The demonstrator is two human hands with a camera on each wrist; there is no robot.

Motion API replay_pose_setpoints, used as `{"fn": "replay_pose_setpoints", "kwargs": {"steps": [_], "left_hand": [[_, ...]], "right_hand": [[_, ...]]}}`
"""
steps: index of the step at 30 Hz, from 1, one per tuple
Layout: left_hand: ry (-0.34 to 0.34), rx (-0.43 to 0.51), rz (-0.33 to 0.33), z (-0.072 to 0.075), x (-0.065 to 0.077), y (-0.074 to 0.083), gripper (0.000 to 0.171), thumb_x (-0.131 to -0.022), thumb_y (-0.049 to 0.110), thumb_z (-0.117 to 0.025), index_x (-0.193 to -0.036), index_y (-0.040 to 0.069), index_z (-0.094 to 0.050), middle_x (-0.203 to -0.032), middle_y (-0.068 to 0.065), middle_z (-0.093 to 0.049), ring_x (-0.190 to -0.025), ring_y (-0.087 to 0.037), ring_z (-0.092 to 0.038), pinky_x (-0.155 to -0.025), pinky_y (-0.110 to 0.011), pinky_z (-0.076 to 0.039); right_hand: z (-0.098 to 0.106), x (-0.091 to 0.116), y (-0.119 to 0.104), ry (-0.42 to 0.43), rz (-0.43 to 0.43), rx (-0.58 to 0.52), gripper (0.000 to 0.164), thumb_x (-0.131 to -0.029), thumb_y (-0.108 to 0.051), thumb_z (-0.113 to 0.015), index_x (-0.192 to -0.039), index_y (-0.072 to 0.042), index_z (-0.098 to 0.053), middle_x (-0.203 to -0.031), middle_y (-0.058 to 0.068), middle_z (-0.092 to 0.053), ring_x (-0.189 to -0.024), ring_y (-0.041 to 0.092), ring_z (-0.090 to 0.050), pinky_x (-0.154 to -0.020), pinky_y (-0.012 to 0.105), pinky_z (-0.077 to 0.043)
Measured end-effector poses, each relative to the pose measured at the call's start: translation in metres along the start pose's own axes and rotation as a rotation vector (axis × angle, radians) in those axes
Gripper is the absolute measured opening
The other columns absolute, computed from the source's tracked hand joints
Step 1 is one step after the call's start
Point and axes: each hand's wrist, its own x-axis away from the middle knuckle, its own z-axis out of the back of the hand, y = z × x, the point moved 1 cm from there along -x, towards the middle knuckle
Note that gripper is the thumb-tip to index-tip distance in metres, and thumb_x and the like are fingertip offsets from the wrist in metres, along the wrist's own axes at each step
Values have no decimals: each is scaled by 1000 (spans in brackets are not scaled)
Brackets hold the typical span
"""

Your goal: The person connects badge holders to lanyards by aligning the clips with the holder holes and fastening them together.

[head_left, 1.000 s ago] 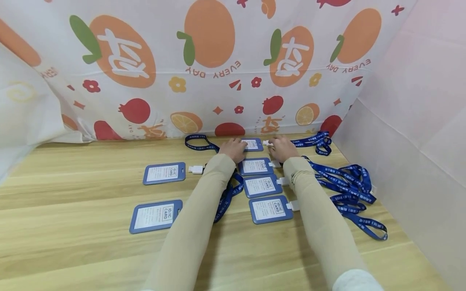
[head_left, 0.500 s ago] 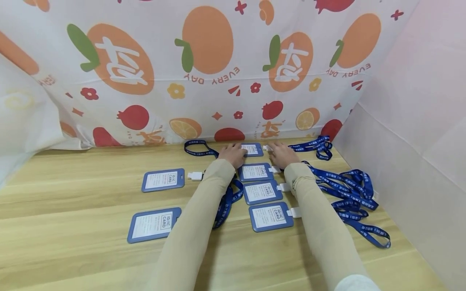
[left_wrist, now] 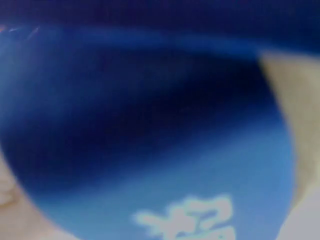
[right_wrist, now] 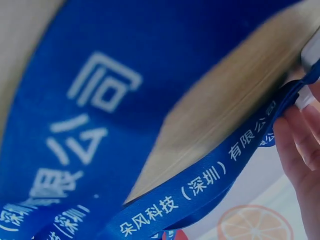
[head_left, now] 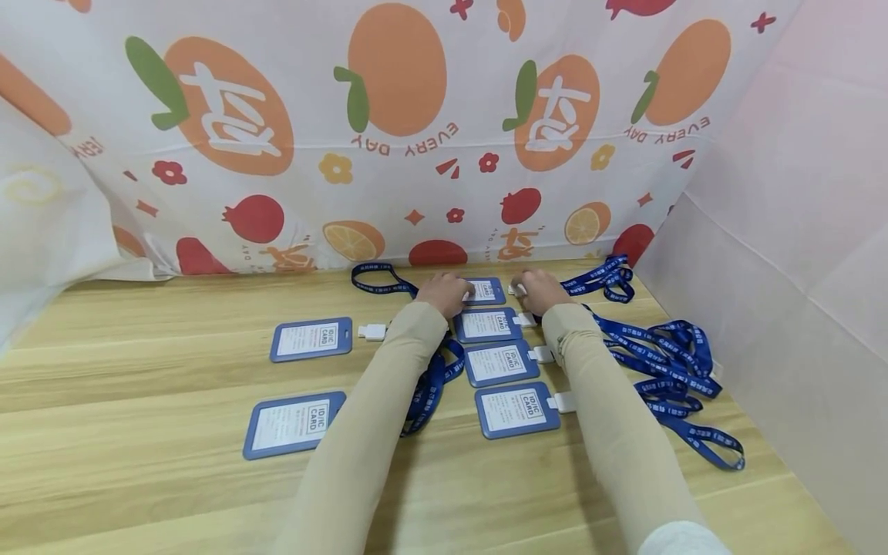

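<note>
In the head view my left hand holds the left end of the farthest blue ID card holder, thumb over its card. To the right of that holder, my right hand pinches a white lanyard clip, a narrow gap from the holder's slotted end. The clip's blue lanyard runs off to the right. In the right wrist view, fingers bend at the blue strap and a white clip. Blurred blue strap fills most of the left wrist view and hides the left fingers.
Several card holders with white clips form a column nearer me, their lanyards heaped at right. Two holders lie at left, near a loose clip and more lanyards. A fruit-print cloth closes the table's back.
The far card holder has shifted slightly toward me with the left hand. My right hand and its clip have moved slightly right, so a small gap shows between clip and holder.
</note>
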Motion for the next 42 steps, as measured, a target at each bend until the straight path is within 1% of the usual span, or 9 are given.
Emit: {"fn": "replay_pose_setpoints", "kwargs": {"steps": [3,7,11,15,18,24,30,35,42], "left_hand": [[6,-18,-18,0,0,-1,36,-102,10,-61,-134,23,-69,-142,-9,-57,-129,-30,-50,-113,-47,-36],[10,-4,-39,0,0,-2,36,-101,8,-63,-133,22,-70,-140,-10,-59,-127,-29,-51,-113,-45,-37],[-6,44,-47,-1,1,-2,35,-99,8,-66,-131,19,-71,-138,-12,-58,-122,-28,-51,-112,-44,-39],[-23,104,-37,-2,3,-4,35,-99,5,-65,-131,17,-71,-140,-12,-58,-122,-27,-51,-110,-43,-41],[-22,127,-34,-3,4,-6,35,-99,3,-63,-131,16,-71,-141,-10,-59,-124,-26,-52,-110,-42,-41],[-10,147,-15,-3,4,-6,34,-99,4,-63,-130,16,-71,-141,-10,-59,-123,-26,-53,-109,-42,-42],[11,117,-15,-2,5,-5,33,-100,6,-64,-130,17,-72,-138,-9,-62,-116,-26,-56,-106,-42,-45],[3,108,-14,0,7,-2,34,-100,6,-63,-131,17,-71,-137,-10,-63,-112,-26,-56,-105,-41,-46],[-10,120,-3,-1,7,-2,35,-101,5,-62,-132,18,-71,-138,-10,-62,-112,-25,-55,-104,-41,-47]], "right_hand": [[1,1,1,-10,-1,-20,28,-93,3,-66,-120,-1,-71,-125,20,-66,-120,38,-59,-104,48,-46],[3,2,3,6,26,-14,23,-95,-1,-65,-117,-1,-72,-119,19,-69,-114,37,-63,-100,48,-48],[3,4,5,15,57,-2,20,-95,-1,-65,-113,-1,-73,-114,19,-71,-109,36,-65,-97,47,-50],[3,4,5,11,94,-2,20,-94,0,-65,-112,0,-73,-113,18,-71,-109,35,-65,-98,47,-50],[2,3,6,10,111,-5,20,-94,0,-65,-113,1,-73,-115,18,-71,-111,35,-65,-99,46,-50],[3,0,7,-3,99,-24,21,-95,0,-65,-115,0,-74,-117,17,-71,-113,34,-65,-101,46,-49],[6,1,5,-13,95,-17,22,-96,0,-66,-116,0,-74,-118,17,-71,-114,34,-64,-101,46,-49],[6,1,4,-15,91,-18,22,-96,-1,-65,-116,-1,-74,-119,16,-71,-117,34,-63,-102,46,-48],[6,1,2,-13,81,-11,23,-94,2,-68,-115,-1,-75,-120,15,-71,-117,34,-63,-102,46,-49]]}}
